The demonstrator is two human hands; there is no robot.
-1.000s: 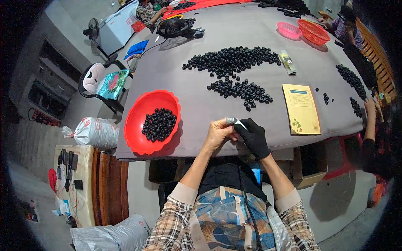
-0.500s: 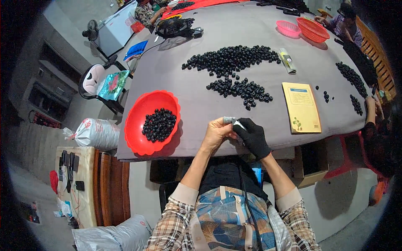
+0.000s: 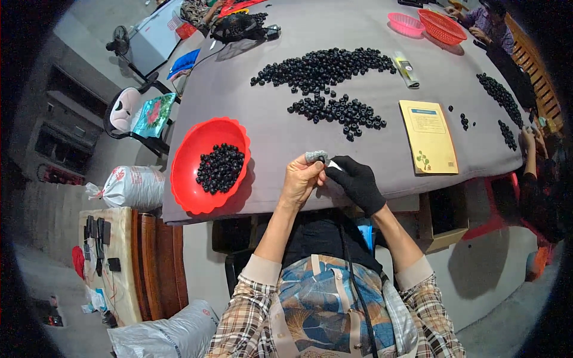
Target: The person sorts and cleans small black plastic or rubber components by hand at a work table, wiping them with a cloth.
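While the left hand (image 3: 303, 180) is pinching a black bead (image 3: 321, 160) at six o'clock from the larger heap (image 3: 322, 70), the right hand (image 3: 360, 186) is pinching something white (image 3: 338, 162) beside it, apparently working the bead, the next move likely needing a steady hold

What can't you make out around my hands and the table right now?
In the head view:
- White piece: its lower end is hidden by the gloved right hand.
- Small dark piece: too small, partly covered by the left hand's fingers.
- Cardboard box: its inside is lost in shadow.
- Far co-worker's patterned sleeve: cut off by the top edge.
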